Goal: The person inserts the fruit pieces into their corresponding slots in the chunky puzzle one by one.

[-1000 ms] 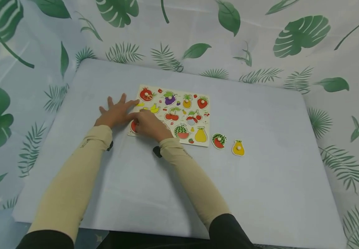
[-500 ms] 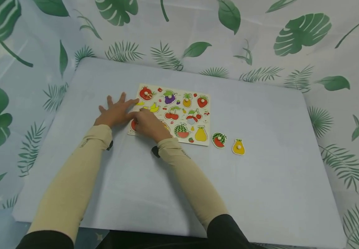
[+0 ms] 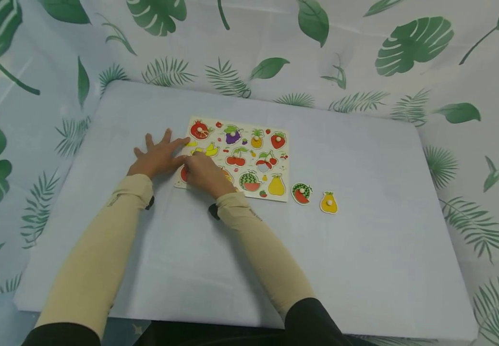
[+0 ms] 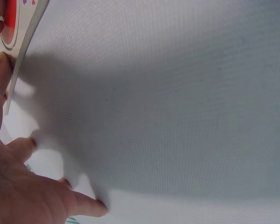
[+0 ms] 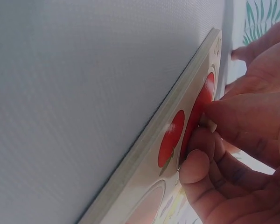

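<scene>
A wooden fruit puzzle board (image 3: 253, 147) lies on the white table in the head view. My right hand (image 3: 206, 173) is over its lower left part. In the right wrist view, thumb and curled fingers pinch the small knob of a red fruit puzzle piece (image 5: 206, 91), which lies at its place in the board; which fruit it is, I cannot tell. My left hand (image 3: 157, 156) is spread beside the board, its thumb near the right hand's fingers and a fingertip at the board's left edge. In the left wrist view, the spread fingers of that hand (image 4: 32, 191) touch the tabletop.
Loose on the table right of the board lie a watermelon puzzle piece (image 3: 302, 193) and a pear puzzle piece (image 3: 329, 203), both with knobs. The board also carries a pomegranate, grapes, a pineapple and a strawberry. A leaf-patterned cloth (image 3: 301, 72) hangs behind the table (image 3: 374, 269).
The head view has shifted slightly. My right hand has turned a little, showing more of the orange beside it; my left hand stays in place.
</scene>
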The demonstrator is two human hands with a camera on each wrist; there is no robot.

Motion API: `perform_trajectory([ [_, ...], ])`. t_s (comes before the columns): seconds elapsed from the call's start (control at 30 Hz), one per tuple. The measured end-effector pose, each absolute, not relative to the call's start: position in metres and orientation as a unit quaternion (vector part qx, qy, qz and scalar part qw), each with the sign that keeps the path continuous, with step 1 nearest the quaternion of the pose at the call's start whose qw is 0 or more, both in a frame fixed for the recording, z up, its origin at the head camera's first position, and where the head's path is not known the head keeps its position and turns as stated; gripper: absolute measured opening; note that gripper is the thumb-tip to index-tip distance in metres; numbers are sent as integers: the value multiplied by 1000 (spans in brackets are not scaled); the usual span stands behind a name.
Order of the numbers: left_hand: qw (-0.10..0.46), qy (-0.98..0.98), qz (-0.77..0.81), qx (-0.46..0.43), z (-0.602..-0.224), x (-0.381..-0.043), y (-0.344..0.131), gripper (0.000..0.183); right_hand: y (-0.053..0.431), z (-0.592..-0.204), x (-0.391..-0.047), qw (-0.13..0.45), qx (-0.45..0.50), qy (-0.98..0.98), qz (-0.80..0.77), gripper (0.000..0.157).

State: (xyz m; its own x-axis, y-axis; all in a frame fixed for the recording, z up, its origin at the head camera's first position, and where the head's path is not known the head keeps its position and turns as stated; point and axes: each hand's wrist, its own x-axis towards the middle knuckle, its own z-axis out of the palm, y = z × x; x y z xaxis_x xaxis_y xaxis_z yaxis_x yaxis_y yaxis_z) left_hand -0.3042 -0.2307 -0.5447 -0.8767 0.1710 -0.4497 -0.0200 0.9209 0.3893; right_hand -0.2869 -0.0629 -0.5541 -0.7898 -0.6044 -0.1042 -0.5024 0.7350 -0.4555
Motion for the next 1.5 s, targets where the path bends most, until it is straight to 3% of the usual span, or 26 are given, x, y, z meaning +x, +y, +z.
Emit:
perform_trajectory([
  [0.6,249,949,192,36,-544,-304,-229,73,-57,-550,-280,128,-300,921,-213,39],
  [0.83,247,949,192,36,-546,-306,-231,73,-47,-543,-276,95,-313,921,-211,32],
  [1.5,256,946,196,36,-551,-308,-232,73,30,-525,-267,49,-253,947,-192,39],
])
